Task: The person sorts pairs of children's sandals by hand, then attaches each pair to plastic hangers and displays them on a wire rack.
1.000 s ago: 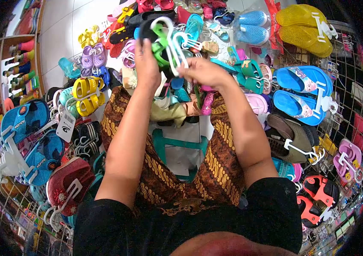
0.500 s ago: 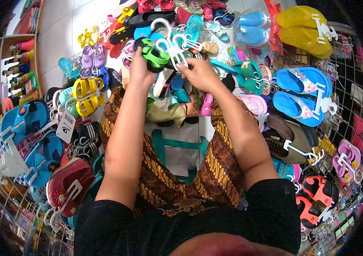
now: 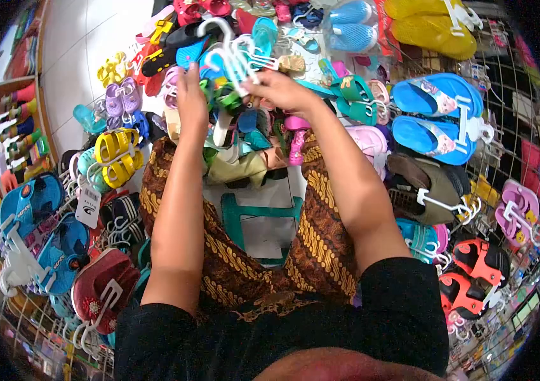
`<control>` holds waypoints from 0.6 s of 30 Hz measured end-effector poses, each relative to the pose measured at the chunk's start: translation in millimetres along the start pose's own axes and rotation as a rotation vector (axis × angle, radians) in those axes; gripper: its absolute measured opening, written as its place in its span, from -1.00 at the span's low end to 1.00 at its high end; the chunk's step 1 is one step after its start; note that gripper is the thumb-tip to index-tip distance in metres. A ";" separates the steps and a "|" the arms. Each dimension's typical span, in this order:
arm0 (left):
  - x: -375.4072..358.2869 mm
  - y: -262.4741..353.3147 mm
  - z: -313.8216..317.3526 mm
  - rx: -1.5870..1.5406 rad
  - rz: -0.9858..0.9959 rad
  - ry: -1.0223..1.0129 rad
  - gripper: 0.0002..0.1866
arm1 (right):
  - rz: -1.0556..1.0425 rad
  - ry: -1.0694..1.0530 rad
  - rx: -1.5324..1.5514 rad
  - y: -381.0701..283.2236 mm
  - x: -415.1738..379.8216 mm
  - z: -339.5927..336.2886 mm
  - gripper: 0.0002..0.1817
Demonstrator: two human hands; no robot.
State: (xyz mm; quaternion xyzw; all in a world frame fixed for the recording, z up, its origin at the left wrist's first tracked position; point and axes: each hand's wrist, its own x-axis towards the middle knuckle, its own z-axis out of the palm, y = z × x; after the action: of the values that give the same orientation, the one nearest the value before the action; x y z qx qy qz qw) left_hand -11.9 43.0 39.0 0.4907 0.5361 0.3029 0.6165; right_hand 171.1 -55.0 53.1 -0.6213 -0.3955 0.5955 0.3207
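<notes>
While the left hand (image 3: 192, 101) points up, the right hand (image 3: 282, 94) pinches a hanger (image 3: 230, 58).

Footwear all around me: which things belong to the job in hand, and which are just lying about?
In hand:
- green-and-black sandals, beside the left hand
- white hanger, in the fingers of the right hand

Lying about:
- yellow strappy sandals
- purple clogs
- maroon shoes
- blue slippers

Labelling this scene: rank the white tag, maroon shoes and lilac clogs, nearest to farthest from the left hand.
From the left hand:
1. Lilac clogs, to its left.
2. White tag, lower left.
3. Maroon shoes, farther down, left.
</notes>
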 end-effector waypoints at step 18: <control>-14.0 11.4 4.5 -0.550 -0.449 0.048 -0.61 | 0.684 -0.022 -0.697 226.9 40.7 -98.8 -0.31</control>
State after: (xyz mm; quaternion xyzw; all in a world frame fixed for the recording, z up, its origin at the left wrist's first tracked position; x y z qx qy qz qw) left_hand -9.3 32.9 54.4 0.1691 0.5432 0.3044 0.7640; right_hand 293.3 -121.5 -155.6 -0.7797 -0.3479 0.5056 -0.1246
